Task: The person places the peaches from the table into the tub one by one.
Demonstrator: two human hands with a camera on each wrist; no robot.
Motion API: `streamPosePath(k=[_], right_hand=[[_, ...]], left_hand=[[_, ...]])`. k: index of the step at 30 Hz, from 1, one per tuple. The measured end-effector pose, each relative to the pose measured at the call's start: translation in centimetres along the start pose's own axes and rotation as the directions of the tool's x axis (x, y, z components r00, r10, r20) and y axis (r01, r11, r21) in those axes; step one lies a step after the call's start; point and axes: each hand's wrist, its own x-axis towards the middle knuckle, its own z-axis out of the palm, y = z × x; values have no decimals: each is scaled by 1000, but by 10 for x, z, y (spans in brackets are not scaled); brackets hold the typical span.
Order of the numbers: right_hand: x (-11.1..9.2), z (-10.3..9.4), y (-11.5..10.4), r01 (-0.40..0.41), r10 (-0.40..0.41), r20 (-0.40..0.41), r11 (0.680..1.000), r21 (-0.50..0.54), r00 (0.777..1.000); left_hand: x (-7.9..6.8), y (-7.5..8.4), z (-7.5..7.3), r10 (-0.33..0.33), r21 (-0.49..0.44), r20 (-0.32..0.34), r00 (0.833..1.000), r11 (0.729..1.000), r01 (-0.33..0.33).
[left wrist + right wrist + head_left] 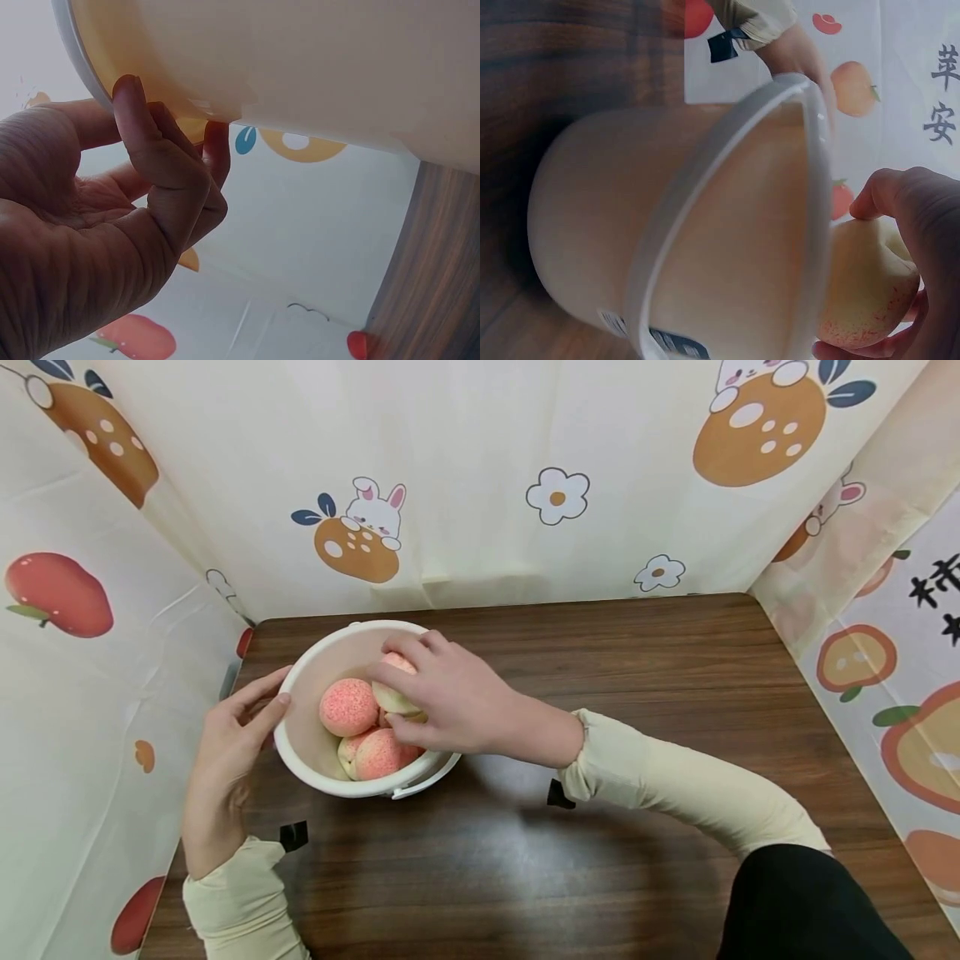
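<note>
A white bucket stands on the table at the left, with several pink-speckled peaches inside, among them one peach by the inner wall and another peach near the front. My left hand holds the bucket's left rim; in the left wrist view its thumb and fingers pinch the edge. Over the bucket's mouth my right hand grips a pale yellow and pink peach between thumb and fingers. That peach shows at the rim's level in the right wrist view. My right hand partly covers the fruit beneath it.
The bucket's handle hangs down on the near side. Dark wood-grain table stretches to the right. Two black tape pieces, the left tape and the right tape, lie near my wrists. Printed curtains enclose the back and sides.
</note>
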Motion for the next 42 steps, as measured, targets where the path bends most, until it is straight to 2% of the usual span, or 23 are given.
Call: streamPosePath(k=[4, 9, 13, 18, 25, 30, 34, 38, 41, 42], right_hand=[[6, 14, -3, 30, -29, 41, 999, -15, 999], [15, 26, -8, 64, -61, 150, 998, -13, 987], [23, 31, -15, 40, -37, 239, 999, -11, 970], [31, 35, -21, 37, -20, 277, 998, -59, 961], [35, 40, -22, 31, -9, 305, 997, -67, 952], [34, 41, -20, 28, -14, 268, 998, -49, 963], [31, 40, -17, 34, -25, 189, 999, -43, 982], [23, 34, -12, 65, -60, 94, 997, -49, 994], [12, 27, -8, 41, -41, 16, 999, -1, 999], [7, 25, -7, 31, -31, -16, 999, 24, 999]], left_hand=[[0, 0, 0, 10, -35, 8, 1000, 999, -10], [-2, -2, -1, 21, -61, 15, 1000, 998, -20], [-3, -2, -3, 20, -56, 12, 1000, 998, -19], [-3, -2, -2, 8, -47, 9, 1000, 999, -8], [-1, -1, 0, -10, 12, -7, 1000, 1000, 10], [0, -1, -2, 6, 30, 0, 1000, 1000, -6], [3, -1, -4, 18, 107, 1, 1000, 994, -18], [6, 1, -4, 73, 296, -30, 997, 953, -61], [7, 3, 0, 144, 447, -86, 986, 890, -91], [7, 4, 2, 154, 467, -104, 983, 880, -88]])
